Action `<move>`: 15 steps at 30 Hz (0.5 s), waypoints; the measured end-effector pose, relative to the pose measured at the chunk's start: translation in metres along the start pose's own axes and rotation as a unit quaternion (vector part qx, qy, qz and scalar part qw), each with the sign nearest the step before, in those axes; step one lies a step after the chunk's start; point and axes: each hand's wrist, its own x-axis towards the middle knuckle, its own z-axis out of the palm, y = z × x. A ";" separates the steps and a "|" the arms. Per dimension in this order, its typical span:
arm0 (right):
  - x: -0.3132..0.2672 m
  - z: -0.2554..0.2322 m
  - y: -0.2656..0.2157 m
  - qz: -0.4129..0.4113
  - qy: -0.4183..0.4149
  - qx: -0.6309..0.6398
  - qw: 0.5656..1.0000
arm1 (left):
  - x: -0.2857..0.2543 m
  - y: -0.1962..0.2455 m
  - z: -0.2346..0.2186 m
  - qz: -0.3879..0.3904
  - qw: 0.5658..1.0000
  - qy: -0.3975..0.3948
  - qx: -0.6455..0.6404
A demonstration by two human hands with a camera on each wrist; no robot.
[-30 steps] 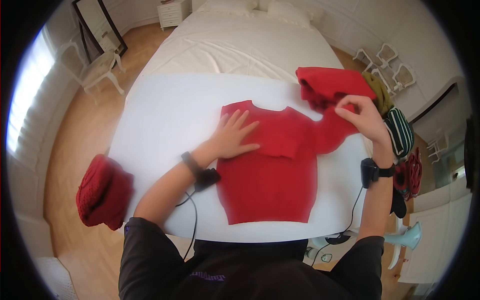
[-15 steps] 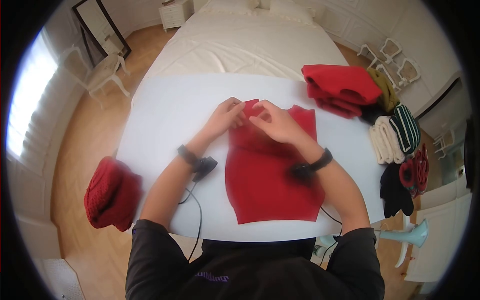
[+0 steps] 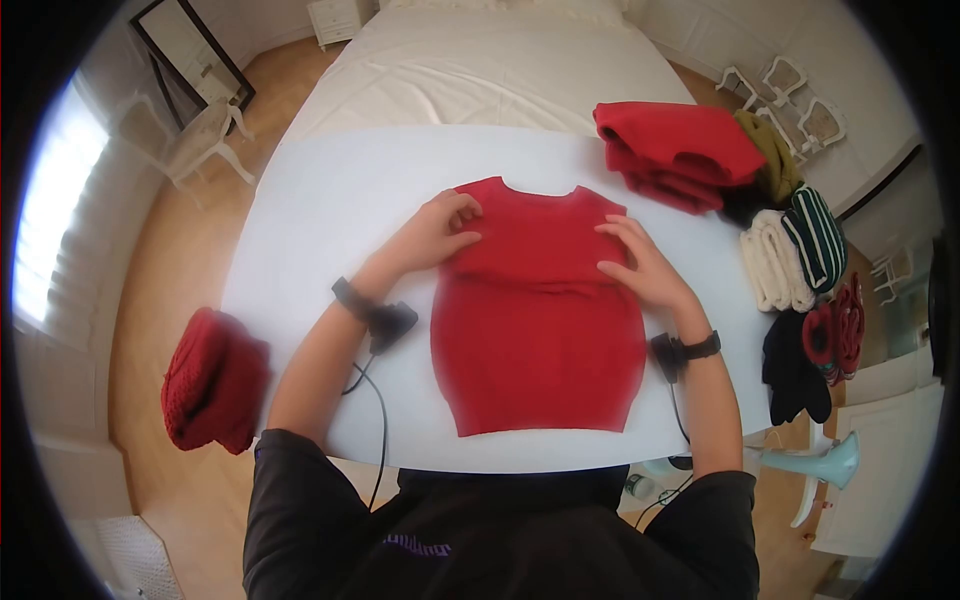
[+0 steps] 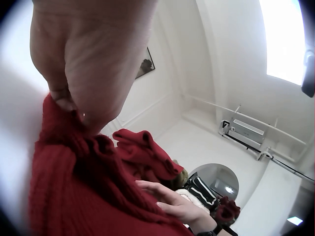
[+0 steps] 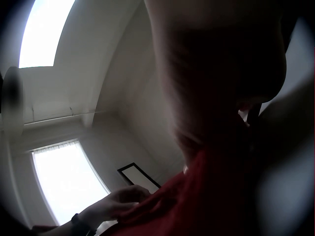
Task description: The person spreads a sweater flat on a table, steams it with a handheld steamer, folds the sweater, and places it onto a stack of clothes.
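A red sweater (image 3: pixel 538 360) lies flat, its neckline toward the bed and its sleeves folded in across the chest out of sight. At its upper left edge my left hand (image 3: pixel 432 235) has fingers curled in; the left wrist view shows thumb and fingers pinching the red knit (image 4: pixel 74 182). My right hand (image 3: pixel 645 265) rests at the upper right edge, fingers fairly straight and thumb apart from them. Much of that hand is dark in the right wrist view, close against the red cloth (image 5: pixel 167 211).
The sweater lies on a white tabletop (image 3: pixel 330 200) before a bed (image 3: pixel 500 75). Folded red garments (image 3: pixel 680 150) are stacked at the back right, near cream (image 3: pixel 775 260), striped (image 3: pixel 815 235) and black (image 3: pixel 795 365) clothing. A red knitted bundle (image 3: pixel 215 380) sits at the left edge.
The right hand went from the right sleeve to the neckline beside the left hand, then back to the right edge. The right sleeve now lies folded in, and the sweater's top is spread flat.
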 end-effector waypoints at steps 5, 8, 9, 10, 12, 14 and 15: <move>-0.005 0.008 0.001 0.063 0.093 0.000 0.994 | -0.003 -0.013 0.006 0.039 0.972 0.116 0.200; 0.006 0.010 0.016 0.117 0.139 0.042 0.982 | -0.002 -0.016 0.011 -0.049 0.935 0.147 0.318; 0.007 0.010 0.018 0.162 0.133 0.157 0.965 | 0.001 -0.016 0.006 -0.079 0.977 0.102 0.168; 0.009 0.008 0.015 0.204 0.124 0.269 0.933 | 0.005 -0.014 0.003 -0.108 0.993 0.055 0.014; 0.012 0.005 0.018 0.186 0.107 0.306 0.928 | 0.009 -0.019 0.005 -0.115 0.992 0.051 -0.021; 0.012 0.002 0.013 0.166 0.090 0.342 0.920 | 0.007 -0.010 0.004 -0.121 0.990 0.049 -0.055; 0.010 -0.003 0.010 0.165 0.067 0.393 0.902 | 0.006 -0.005 0.003 -0.141 0.976 0.053 -0.157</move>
